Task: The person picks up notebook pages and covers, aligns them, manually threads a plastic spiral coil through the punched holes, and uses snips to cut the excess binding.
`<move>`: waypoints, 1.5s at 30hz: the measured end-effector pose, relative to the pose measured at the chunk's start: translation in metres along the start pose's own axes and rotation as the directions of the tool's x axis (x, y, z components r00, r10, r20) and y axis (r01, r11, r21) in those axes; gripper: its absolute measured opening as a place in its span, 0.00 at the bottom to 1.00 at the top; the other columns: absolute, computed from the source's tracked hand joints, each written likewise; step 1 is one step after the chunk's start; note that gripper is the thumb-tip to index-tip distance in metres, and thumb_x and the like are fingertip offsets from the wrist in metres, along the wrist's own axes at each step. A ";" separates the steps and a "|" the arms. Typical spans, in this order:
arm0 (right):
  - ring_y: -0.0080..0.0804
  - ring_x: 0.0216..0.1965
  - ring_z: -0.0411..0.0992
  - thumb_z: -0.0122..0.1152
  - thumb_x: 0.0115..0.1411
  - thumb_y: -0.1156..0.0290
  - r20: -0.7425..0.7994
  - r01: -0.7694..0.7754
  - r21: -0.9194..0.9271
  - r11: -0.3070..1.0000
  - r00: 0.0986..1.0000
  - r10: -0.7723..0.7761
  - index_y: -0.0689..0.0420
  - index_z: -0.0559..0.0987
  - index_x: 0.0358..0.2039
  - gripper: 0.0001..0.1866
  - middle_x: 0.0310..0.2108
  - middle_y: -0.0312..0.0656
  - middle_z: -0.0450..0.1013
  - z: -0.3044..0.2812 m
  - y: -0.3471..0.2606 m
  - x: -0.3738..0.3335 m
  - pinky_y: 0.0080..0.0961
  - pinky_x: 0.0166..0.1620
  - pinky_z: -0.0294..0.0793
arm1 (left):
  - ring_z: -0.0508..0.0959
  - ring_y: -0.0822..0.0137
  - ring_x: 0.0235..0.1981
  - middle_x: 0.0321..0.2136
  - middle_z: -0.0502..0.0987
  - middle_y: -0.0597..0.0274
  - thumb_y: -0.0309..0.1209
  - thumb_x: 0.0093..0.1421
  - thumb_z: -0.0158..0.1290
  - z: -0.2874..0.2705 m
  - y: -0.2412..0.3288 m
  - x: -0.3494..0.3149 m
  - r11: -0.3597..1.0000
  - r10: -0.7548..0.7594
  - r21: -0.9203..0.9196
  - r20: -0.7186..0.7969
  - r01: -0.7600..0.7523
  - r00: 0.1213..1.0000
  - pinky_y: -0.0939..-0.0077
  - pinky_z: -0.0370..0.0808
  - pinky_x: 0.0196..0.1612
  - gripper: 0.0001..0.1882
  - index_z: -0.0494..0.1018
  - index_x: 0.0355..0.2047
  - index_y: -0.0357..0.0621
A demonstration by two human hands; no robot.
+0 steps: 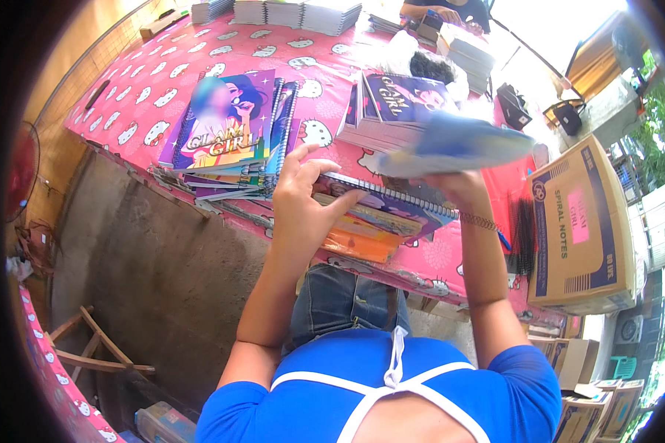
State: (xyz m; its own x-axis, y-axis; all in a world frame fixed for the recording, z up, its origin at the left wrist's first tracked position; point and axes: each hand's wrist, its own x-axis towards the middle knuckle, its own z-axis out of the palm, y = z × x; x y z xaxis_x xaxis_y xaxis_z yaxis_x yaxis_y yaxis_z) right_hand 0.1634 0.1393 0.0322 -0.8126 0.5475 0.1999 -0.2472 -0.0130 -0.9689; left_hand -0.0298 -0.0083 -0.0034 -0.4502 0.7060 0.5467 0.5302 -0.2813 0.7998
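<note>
My left hand (301, 193) closes on the left end of a spiral notebook (391, 198), thumb on the near side, fingers on the far side. Its dark coil runs along the upper edge, and a loose length of coil (480, 220) sticks out past the right end. Beyond that end is my right hand (459, 186), its fingers hidden behind a motion-smeared flat blue and yellow thing (458, 144); whether it grips that thing cannot be made out. An orange-covered booklet (362, 240) lies beneath the notebook, near the table's front edge.
Left of my hands is a stack of spiral notebooks (222, 125) with purple covers. Another notebook pile (403, 96) lies beyond them. At right, black coils (522, 236) stand beside a cardboard box (584, 229). Across the pink table (222, 37) are paper stacks (303, 15) and another person's arm (428, 12).
</note>
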 end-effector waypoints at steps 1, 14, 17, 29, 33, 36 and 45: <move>0.17 0.36 0.69 0.68 0.43 0.79 0.008 0.011 -0.249 0.968 1.000 -0.009 0.60 0.76 0.40 0.20 0.32 0.34 0.76 -0.001 0.004 0.004 0.20 0.42 0.71 | 0.76 0.64 0.42 0.46 0.72 0.52 0.28 0.37 0.71 0.000 -0.001 -0.002 0.997 -0.051 -0.062 -0.008 0.051 0.999 0.74 0.76 0.40 0.20 0.76 0.31 0.39; 0.23 0.31 0.72 0.64 0.43 0.79 -0.053 -0.082 -0.577 0.812 0.997 0.063 0.60 0.75 0.42 0.21 0.26 0.35 0.73 0.021 0.011 0.045 0.26 0.36 0.72 | 0.77 0.73 0.39 0.38 0.75 0.58 0.16 0.49 0.62 -0.005 -0.032 -0.011 0.802 -0.263 -0.564 -0.036 0.198 0.964 0.80 0.76 0.43 0.22 0.70 0.45 0.33; 0.35 0.32 0.75 0.65 0.42 0.76 0.064 0.107 -0.723 0.683 0.994 -0.088 0.58 0.74 0.39 0.19 0.27 0.42 0.75 0.026 0.020 0.039 0.32 0.36 0.72 | 0.77 0.72 0.39 0.38 0.77 0.55 0.14 0.50 0.59 -0.009 -0.028 -0.010 0.725 -0.304 -0.641 0.028 0.251 0.952 0.81 0.77 0.44 0.18 0.72 0.43 0.30; 0.49 0.52 0.67 0.66 0.49 0.63 -0.384 -0.367 -0.924 0.113 0.881 -0.278 0.60 0.72 0.46 0.25 0.49 0.51 0.68 -0.057 0.045 -0.106 0.38 0.52 0.68 | 0.78 0.63 0.32 0.25 0.78 0.54 0.18 0.42 0.66 -0.043 0.055 0.020 0.896 0.363 -0.184 -0.222 -0.405 0.905 0.77 0.75 0.38 0.13 0.73 0.27 0.36; 0.50 0.53 0.66 0.67 0.50 0.56 -0.593 -0.615 -0.788 -0.016 0.767 -0.245 0.65 0.71 0.49 0.32 0.50 0.52 0.68 -0.111 0.040 -0.175 0.38 0.56 0.64 | 0.78 0.58 0.32 0.25 0.78 0.55 0.23 0.50 0.60 -0.080 0.086 -0.003 0.747 0.631 0.139 -0.456 -0.650 0.627 0.67 0.78 0.37 0.08 0.70 0.26 0.36; 0.51 0.51 0.66 0.66 0.51 0.55 -0.655 -0.667 -0.745 0.010 0.729 -0.201 0.66 0.70 0.51 0.33 0.48 0.53 0.69 -0.116 0.050 -0.216 0.38 0.55 0.64 | 0.79 0.61 0.33 0.28 0.79 0.62 0.18 0.44 0.60 -0.050 0.088 -0.014 0.787 0.613 0.033 0.071 -0.617 0.787 0.68 0.78 0.37 0.08 0.74 0.25 0.40; 0.42 0.42 0.73 0.60 0.54 0.72 -0.530 -0.357 -0.793 0.494 0.804 -0.270 0.62 0.75 0.47 0.19 0.43 0.49 0.73 0.008 0.010 -0.167 0.32 0.47 0.71 | 0.79 0.68 0.34 0.33 0.79 0.53 0.14 0.45 0.63 0.013 0.028 -0.055 0.940 0.320 -0.158 0.094 -0.303 0.943 0.79 0.78 0.35 0.11 0.74 0.28 0.35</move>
State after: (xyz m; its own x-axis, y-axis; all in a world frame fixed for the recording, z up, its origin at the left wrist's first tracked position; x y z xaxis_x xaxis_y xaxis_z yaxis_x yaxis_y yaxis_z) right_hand 0.2929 0.0413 -0.0103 -0.3069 0.8871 0.3447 0.5864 0.4615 -0.6657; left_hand 0.0193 -0.0467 -0.0145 -0.1873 0.6365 0.7482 0.5209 -0.5815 0.6250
